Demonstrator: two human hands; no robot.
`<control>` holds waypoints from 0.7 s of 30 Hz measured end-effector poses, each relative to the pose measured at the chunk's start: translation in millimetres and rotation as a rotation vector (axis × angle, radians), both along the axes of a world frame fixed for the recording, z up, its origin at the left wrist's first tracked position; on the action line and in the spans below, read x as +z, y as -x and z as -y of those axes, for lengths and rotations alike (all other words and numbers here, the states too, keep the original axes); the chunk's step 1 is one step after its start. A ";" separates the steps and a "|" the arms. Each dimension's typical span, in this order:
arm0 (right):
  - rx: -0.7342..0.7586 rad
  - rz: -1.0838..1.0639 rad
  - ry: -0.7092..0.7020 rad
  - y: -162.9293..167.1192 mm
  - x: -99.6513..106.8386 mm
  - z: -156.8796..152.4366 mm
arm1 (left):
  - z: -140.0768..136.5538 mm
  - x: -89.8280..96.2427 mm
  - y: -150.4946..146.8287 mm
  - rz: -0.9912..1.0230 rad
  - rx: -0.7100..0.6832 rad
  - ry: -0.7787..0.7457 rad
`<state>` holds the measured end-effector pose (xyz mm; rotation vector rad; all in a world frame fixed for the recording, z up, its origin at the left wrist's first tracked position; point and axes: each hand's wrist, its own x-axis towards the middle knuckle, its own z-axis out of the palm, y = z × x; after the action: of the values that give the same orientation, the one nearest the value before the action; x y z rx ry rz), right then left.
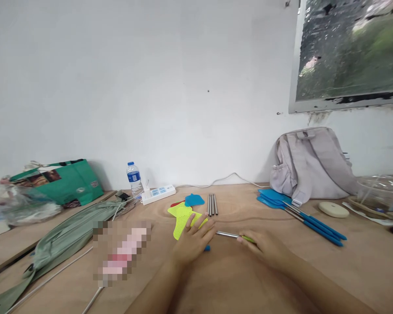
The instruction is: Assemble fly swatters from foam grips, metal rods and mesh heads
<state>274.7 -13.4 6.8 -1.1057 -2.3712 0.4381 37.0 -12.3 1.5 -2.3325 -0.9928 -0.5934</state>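
Note:
My left hand lies with its fingers extended over a yellow-green perforated fly swatter head, partly covering it. Closed around the yellow-green handle of a fly swatter is my right hand. From that handle a metal rod points left toward my left fingertips; whether it joins the head is hidden. A small blue end shows beside my left hand. Behind it are a blue swatter head, a bit of a red one and several loose metal tubes.
At right, blue fly swatters lie before a grey backpack, near a round white case. At left are a power strip, a water bottle, a green-grey bag, a green tote and a blurred-out pink object with a cable.

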 end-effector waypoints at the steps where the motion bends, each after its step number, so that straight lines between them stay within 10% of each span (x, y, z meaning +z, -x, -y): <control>1: 0.005 0.008 -0.007 -0.6 0.4 -1.5 | -1.2 0.4 2.0 -0.026 -0.009 -0.044; 6: 0.013 0.067 -0.075 -5.9 -1.5 -9.5 | -8.4 0.7 4.2 -0.038 -0.029 -0.247; 21: -0.104 0.293 -0.398 -57.0 3.4 -38.7 | -18.5 17.7 46.5 -0.018 0.102 -0.173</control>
<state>331.7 25.2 10.3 -1.1531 -2.4809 -0.2429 -9.5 6.2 19.2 -2.1197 -1.0038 -0.5923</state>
